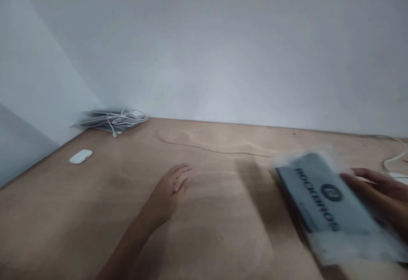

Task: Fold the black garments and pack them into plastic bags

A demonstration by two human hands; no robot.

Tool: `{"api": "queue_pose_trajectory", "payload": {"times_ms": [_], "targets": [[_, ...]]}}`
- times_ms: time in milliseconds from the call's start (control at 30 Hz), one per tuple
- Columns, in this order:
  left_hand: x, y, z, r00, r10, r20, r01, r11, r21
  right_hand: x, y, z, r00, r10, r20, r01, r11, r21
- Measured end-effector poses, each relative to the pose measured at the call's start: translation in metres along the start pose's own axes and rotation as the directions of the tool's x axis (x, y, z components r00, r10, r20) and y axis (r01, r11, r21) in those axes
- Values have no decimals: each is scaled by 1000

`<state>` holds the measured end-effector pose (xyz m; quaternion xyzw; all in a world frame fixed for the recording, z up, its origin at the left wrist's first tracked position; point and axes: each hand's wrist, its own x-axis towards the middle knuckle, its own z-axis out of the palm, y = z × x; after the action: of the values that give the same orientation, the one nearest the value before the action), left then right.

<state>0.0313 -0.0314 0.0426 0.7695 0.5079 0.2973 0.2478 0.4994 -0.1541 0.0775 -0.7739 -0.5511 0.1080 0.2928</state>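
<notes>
A grey-blue packet (321, 199) in a clear plastic sleeve, printed with dark "ROCKBROS" lettering and a round logo, is tilted above the wooden tabletop on the right. My right hand (379, 190) grips its right edge; motion blurs both, and part of that hand is beyond the frame. Near the middle, my left hand (170, 193) is low over the wood with loosely bent fingers, thumb apart, holding nothing. A wide gap separates it from the packet.
Bundled white cables (123, 118) lie on grey flat items (92, 120) in the back left corner. Closer sits a small white rounded case (80, 156). A white cable (397, 156) runs along the far right. Pale walls (223, 50) border the wooden tabletop (216, 212).
</notes>
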Motion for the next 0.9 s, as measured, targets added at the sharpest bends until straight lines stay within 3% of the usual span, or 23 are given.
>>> {"api": "queue_pose_trajectory", "payload": {"times_ms": [33,67,167,267,333,500,600,667,733,800,900], "targets": [[3,14,-3,1000,10,-29,-12,998,-56,-3,-30,18,982,109,153,-140,968,208],[7,26,-4,999,18,-40,-21,996,-90,-6,-59,40,957,100,273,-194,919,344],[19,45,7,999,50,-13,-50,997,-54,-16,-127,115,899,-153,410,-130,802,583],[29,37,30,996,0,89,-2,1000,24,-26,-155,173,790,-310,529,-192,695,693],[31,28,45,988,-40,149,37,999,24,-31,-156,194,767,-333,549,-225,660,716],[21,30,66,978,-41,203,40,999,7,-26,-143,207,867,-198,456,-226,660,716],[15,40,72,977,-58,205,53,998,30,-21,-138,209,882,-148,447,-237,680,694],[14,43,74,979,-84,186,75,996,54,-21,-138,210,869,-149,473,-249,693,677],[17,39,72,983,-117,143,106,991,81,-25,-139,209,824,-184,536,-271,703,658],[24,30,66,985,-150,81,141,984,108,-31,-141,206,751,-231,619,-302,713,632],[34,12,55,982,-190,-10,190,972,135,-40,-144,195,578,-298,760,-360,742,565]]}}
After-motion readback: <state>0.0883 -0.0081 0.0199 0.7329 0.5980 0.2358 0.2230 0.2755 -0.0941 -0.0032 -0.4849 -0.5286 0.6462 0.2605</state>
